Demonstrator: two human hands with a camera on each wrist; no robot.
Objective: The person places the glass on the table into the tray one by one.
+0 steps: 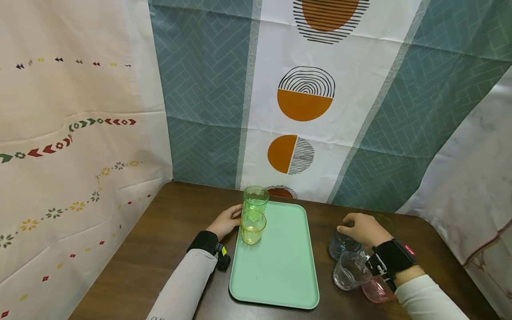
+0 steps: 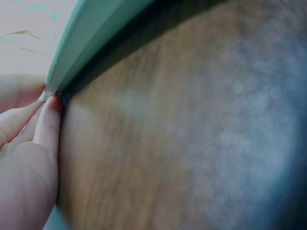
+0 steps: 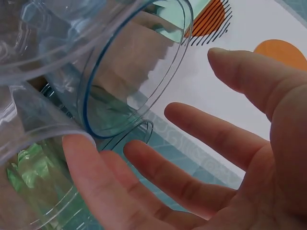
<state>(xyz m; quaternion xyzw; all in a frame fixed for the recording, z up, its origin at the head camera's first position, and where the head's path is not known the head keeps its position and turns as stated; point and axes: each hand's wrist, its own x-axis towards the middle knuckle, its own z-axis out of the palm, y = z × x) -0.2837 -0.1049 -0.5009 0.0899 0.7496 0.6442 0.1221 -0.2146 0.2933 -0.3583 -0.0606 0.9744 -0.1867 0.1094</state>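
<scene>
My left hand (image 1: 227, 222) is at the left edge of the mint-green tray (image 1: 280, 275). In the left wrist view its thumb and fingers (image 2: 48, 124) pinch the tray's rim (image 2: 72, 57). A green glass (image 1: 256, 198) and a yellow glass (image 1: 253, 227) stand upright on the tray's far left part. My right hand (image 1: 366, 229) hovers over a blue glass (image 1: 340, 243); the right wrist view has its fingers spread around the blue glass's rim (image 3: 91, 96), without a grip. Beside it stand a clear glass (image 1: 349, 272) and a pink glass (image 1: 376, 290), partly behind my forearm.
The brown wooden table (image 1: 160, 235) carries everything. Behind my right hand, a faint glass rim (image 1: 385, 222) shows, mostly hidden. A patterned cloth (image 1: 208, 111) hangs along the table's far edge, with pale cloths on both sides.
</scene>
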